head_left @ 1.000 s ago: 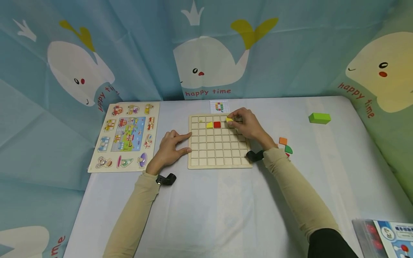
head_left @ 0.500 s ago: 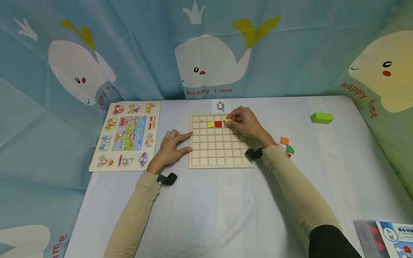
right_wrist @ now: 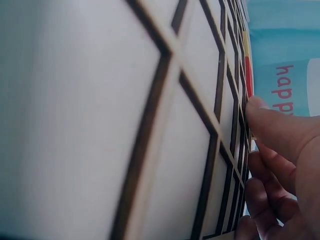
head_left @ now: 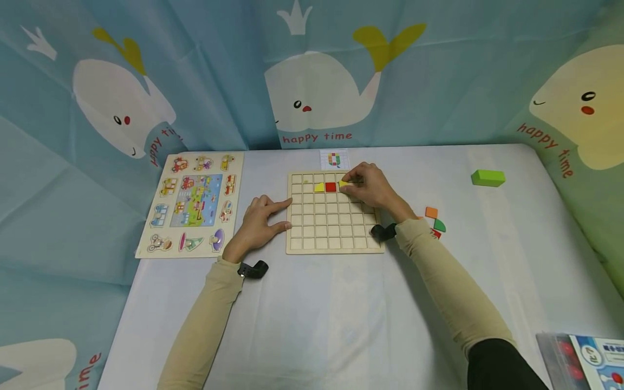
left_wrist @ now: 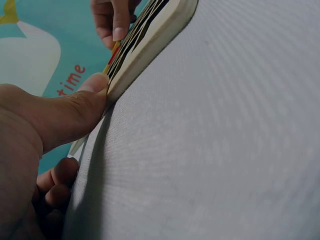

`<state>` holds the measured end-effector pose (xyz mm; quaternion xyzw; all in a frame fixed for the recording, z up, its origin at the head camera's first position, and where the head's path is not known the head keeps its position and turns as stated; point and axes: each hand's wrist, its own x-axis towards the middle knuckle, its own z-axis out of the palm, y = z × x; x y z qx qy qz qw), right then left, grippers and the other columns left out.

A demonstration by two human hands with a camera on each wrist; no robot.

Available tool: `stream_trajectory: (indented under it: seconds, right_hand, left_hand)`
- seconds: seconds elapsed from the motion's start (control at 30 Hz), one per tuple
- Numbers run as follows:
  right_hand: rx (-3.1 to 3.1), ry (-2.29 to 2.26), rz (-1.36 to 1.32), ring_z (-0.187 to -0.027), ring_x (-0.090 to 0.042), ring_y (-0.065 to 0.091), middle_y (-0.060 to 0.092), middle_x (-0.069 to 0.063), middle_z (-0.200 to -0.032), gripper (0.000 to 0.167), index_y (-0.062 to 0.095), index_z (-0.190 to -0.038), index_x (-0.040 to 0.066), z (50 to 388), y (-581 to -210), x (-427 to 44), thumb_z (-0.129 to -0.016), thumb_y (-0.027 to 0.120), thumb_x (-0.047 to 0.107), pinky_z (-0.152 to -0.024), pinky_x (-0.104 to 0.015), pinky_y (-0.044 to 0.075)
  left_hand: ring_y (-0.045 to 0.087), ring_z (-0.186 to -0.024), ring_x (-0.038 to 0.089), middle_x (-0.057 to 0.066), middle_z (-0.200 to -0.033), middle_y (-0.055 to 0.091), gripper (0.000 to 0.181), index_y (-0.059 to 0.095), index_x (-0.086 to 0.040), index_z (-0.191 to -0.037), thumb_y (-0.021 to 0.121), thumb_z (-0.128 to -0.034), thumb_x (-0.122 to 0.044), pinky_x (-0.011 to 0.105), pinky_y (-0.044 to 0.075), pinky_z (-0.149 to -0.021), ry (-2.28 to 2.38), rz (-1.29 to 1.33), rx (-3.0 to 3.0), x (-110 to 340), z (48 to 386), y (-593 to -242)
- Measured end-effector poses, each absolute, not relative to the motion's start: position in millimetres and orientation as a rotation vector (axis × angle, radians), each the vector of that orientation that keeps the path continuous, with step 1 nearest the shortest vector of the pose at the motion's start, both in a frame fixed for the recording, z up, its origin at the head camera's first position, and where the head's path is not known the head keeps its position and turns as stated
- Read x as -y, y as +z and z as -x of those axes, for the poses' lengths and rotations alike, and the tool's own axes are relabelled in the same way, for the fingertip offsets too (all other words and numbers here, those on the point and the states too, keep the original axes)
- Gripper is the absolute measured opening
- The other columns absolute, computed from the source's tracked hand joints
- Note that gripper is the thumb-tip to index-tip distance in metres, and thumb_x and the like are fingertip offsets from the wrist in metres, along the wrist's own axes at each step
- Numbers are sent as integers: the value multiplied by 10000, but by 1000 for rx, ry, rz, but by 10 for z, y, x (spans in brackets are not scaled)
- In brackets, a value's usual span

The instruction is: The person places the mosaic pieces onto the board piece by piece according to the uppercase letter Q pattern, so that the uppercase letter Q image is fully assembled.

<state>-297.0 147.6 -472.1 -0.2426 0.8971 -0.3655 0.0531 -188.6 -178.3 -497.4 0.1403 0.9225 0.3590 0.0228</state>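
Observation:
A wooden grid board [head_left: 336,232] lies flat on the white cloth. In its second row sit a yellow piece [head_left: 319,188] and, right beside it, a red square [head_left: 331,187]. My right hand [head_left: 372,188] pinches another yellow piece [head_left: 343,183] between thumb and fingers, just right of the red square; the fingers partly cover it. My left hand [head_left: 258,221] touches the board's left edge with its extended index finger and thumb. The left wrist view has that thumb [left_wrist: 75,112] against the edge. The right wrist view shows the right thumb [right_wrist: 280,125] at the board's surface.
A small card with a coloured pattern [head_left: 334,159] lies behind the board. A picture puzzle [head_left: 146,241] is at left. Orange [head_left: 431,212], green [head_left: 440,225] and red [head_left: 436,234] pieces lie by the right forearm. A green block [head_left: 488,177] and a clear box [head_left: 556,355] are farther right.
My right hand has shifted the pinched yellow piece slightly left, closer to the red square. The left hand stays at the board's edge.

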Motion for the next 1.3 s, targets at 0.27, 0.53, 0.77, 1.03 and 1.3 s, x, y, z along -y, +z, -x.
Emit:
stream_trajectory:
  seconds: [0.27,0.53,0.77,1.03,1.3]
  right_hand:
    - [-2728,-1097,744,-1049,-379,631,710,-220,-1102,255,762,-1100,-27,2964,-4708,-1460,-925,839,140,-1160,-540,343]
    - [-2689,-1071,709,-1087,-370,634,687,-209,-1156,309,739,-1160,-9,2957,-4702,-1457,-926,844,164,-1060,-525,453]
    - [-2649,-1107,639,-1138,-381,634,674,-216,-1192,251,743,-1174,-8,2933,-4674,-1477,-972,783,136,-1028,-527,498]
    - [-2662,-1107,618,-1134,-378,646,667,-213,-1183,226,751,-1154,-6,2928,-4685,-1470,-971,780,124,-1027,-518,507]
    - [-2672,-1096,617,-1122,-371,638,666,-210,-1171,228,750,-1144,-9,2928,-4686,-1450,-961,790,120,-1019,-510,509]
  left_hand:
    - [366,-915,239,92,-992,489,636,624,-177,-1504,846,-916,-277,375,274,-846,1114,-431,-2850,1776,1883,-4960]
    - [365,-918,232,88,-1000,498,628,621,-185,-1508,837,-926,-279,370,274,-841,1114,-422,-2849,1781,1878,-4978]
    - [370,-918,228,91,-999,505,628,625,-185,-1504,842,-922,-277,364,274,-837,1118,-434,-2852,1783,1892,-4988]
    - [364,-915,233,91,-996,498,627,626,-186,-1503,841,-922,-277,364,271,-834,1113,-444,-2855,1783,1905,-4994]
    - [365,-917,231,90,-1000,500,629,624,-178,-1505,841,-923,-277,371,276,-841,1112,-440,-2858,1785,1891,-4990]
